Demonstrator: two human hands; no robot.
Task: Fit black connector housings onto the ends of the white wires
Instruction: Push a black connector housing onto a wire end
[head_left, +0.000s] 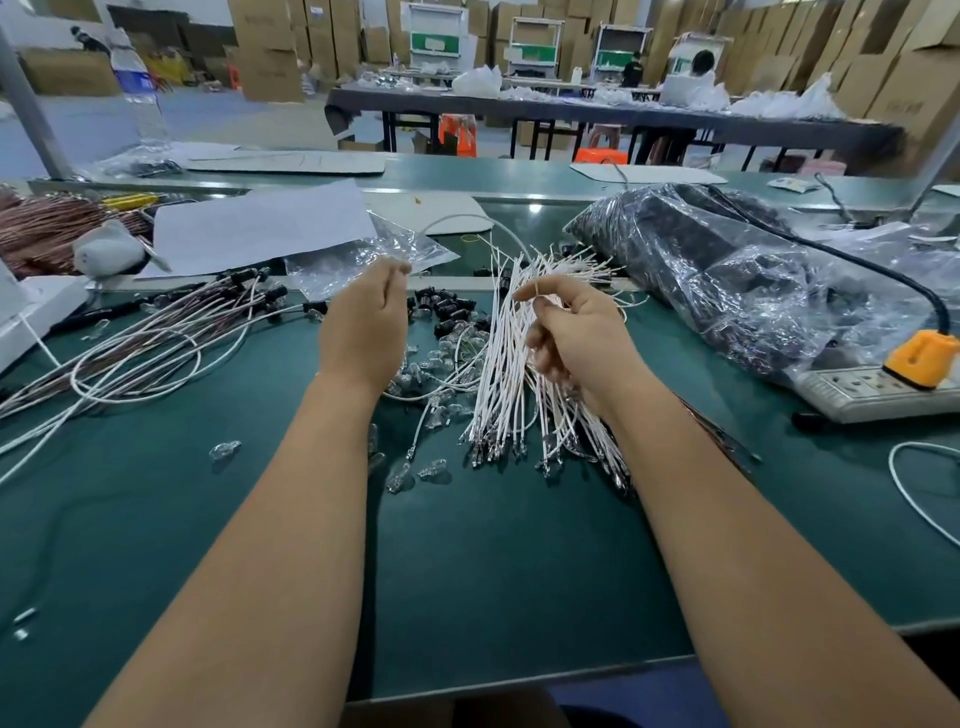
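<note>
A thick bundle of white wires (498, 374) lies fanned across the green mat, metal terminals toward me. My right hand (571, 327) grips the bundle from the right, thumb and forefinger pinching strands near its upper part. My left hand (363, 317) is raised left of the bundle with its fingertips pinched together, apparently on one thin white wire (467, 217) that arcs over to the bundle. Loose black connector housings (447, 307) lie in a small pile between my hands. Wires fitted with black housings (249, 291) lie at the left.
Small clear bulbs (431, 364) are scattered under and near my hands. A large plastic bag of dark parts (727, 270) fills the right side, with a power strip and orange plug (919, 358) beside it. Paper sheets and an empty plastic bag (363, 254) lie behind my left hand.
</note>
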